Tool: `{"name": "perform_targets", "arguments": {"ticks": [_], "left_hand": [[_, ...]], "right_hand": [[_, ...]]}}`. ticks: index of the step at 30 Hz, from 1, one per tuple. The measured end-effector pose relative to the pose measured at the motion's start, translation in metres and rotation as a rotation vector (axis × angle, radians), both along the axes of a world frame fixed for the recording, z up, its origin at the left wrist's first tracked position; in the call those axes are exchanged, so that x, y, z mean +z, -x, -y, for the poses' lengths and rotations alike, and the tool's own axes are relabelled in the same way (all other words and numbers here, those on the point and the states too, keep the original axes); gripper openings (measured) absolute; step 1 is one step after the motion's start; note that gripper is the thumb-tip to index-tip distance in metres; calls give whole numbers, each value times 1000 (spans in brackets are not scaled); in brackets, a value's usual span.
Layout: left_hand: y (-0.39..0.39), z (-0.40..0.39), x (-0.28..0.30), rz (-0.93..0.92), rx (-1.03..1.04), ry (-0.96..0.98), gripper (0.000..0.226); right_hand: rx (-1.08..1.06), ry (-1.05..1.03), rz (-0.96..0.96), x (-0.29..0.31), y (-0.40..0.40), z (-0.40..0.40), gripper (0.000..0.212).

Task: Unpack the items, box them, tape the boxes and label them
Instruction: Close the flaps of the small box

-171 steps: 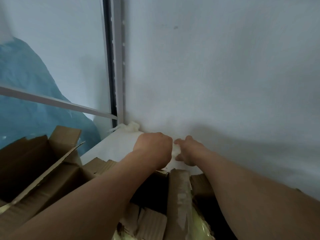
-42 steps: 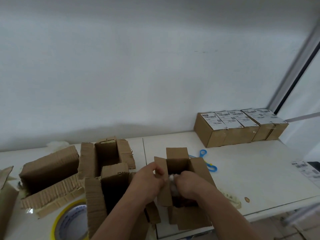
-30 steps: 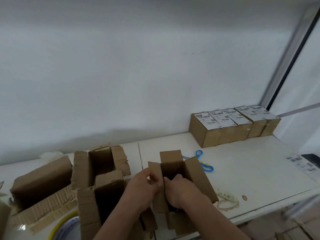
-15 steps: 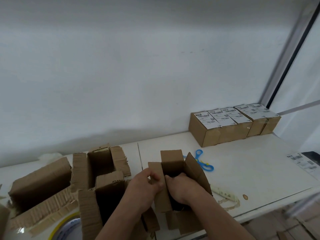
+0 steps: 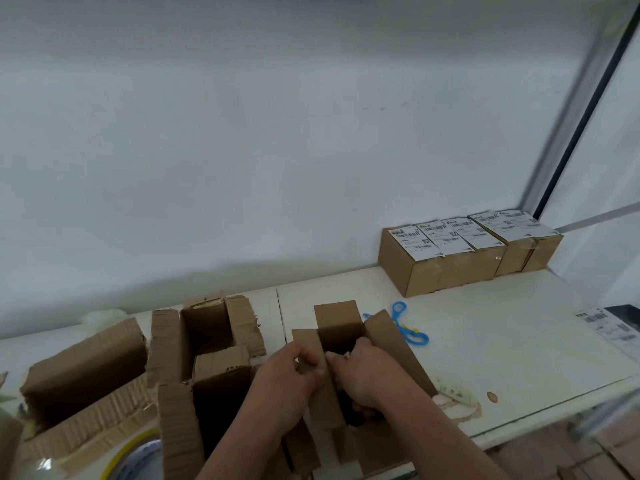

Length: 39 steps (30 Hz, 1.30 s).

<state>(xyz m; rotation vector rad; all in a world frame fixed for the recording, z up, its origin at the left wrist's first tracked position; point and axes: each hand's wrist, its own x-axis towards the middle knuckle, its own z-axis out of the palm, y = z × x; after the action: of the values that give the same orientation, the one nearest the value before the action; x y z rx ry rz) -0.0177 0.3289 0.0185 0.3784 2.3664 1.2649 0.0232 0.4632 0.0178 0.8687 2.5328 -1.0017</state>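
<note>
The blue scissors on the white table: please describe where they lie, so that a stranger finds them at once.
Start at the row of labelled brown cardboard boxes against the wall at the right of the white table. In front of that row, to its left, the blue plastic-handled scissors lie flat beside the small open cardboard box where both hands work. Nothing else on the table is bright blue.

Small cardboard box [image 5: 341, 336] at front edge of white table [image 5: 502, 341], upright, all 4 flaps up, inside dark, contents not visible. Row of sealed boxes [image 5: 464, 261] w/ labels on top sits at back right against wall. Tape roll [image 5: 138, 459] at front left, lying flat.
</note>
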Motion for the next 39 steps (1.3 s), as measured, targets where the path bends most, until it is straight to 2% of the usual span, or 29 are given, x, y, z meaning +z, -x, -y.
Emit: {"name": "perform_targets", "arguments": {"ticks": [5, 7, 9, 18, 24, 27, 30, 34, 39], "left_hand": [[0, -1, -1, -20, 5, -4, 9], [0, -2, -2, -21, 9, -4, 8], [-1, -4, -3, -33, -1, 9, 8], [3, 0, -6, -20, -23, -8, 9], [0, -2, -2, -49, -45, 18, 8], [-1, -3, -1, -60, -63, 19, 7], [-1, -3, -1, -62, -67, 13, 8], [1, -5, -5, -79, -71, 19, 7], [1, -11, -5, -282, -96, 103, 4]], "right_hand": [[40, -331, -37, 0, -2, 7, 29], [74, -388, -44, 0, -5, 10, 21], [106, -392, -36, -1, -6, 10, 17], [131, -270, -34, 14, -7, -4, 23], [136, -254, 78, 9, -7, -6, 42], [151, -301, 166, 9, -4, -6, 37], [139, -265, 163, 4, -1, -10, 30], [211, -283, 195, 1, -1, -9, 37], [174, -339, 125, 7, 3, -10, 37]]}}
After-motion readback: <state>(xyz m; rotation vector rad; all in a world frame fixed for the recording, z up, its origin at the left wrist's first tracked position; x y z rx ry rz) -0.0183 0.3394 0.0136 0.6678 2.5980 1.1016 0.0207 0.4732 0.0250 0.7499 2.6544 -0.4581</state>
